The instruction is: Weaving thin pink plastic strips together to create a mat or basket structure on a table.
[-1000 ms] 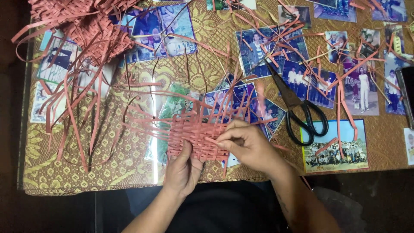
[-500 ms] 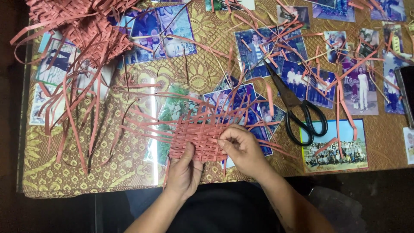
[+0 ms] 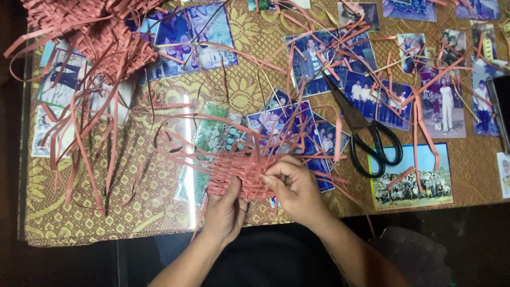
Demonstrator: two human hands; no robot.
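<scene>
Change since earlier frame: right hand (image 3: 298, 192) has shifted from the right edge of the woven piece (image 3: 237, 176) onto its lower right corner; left hand (image 3: 227, 212) remains under the lower edge.
Woven piece: small mat of reddish-pink strips, lower centre of the frame, lying on the counter (image 3: 159, 212) near its front edge; loose strip ends fan out from it to the upper left and upper right.
Left hand grip: closed on the woven piece, thumb on top of the weave, fingers hidden beneath it.
Right hand grip: closed on the woven piece, fingertips pinching strips at the lower right corner of the weave.
Scissors (image 3: 366, 135): black-handled, blades shut, lying right of centre, blades pointing to the upper left; apart from the right hand.
Photographs (image 3: 411, 178): colour prints lying flat across the counter; several lie under the woven piece and its strip ends.
Loose strips (image 3: 90, 143): reddish-pink lengths scattered over the left half of the frame.
Second woven bundle (image 3: 101, 32): larger mass of the same strips, upper left of the frame, well apart from both hands.
Counter surface: gold patterned cloth with a reflective glare band left of the woven piece.
</scene>
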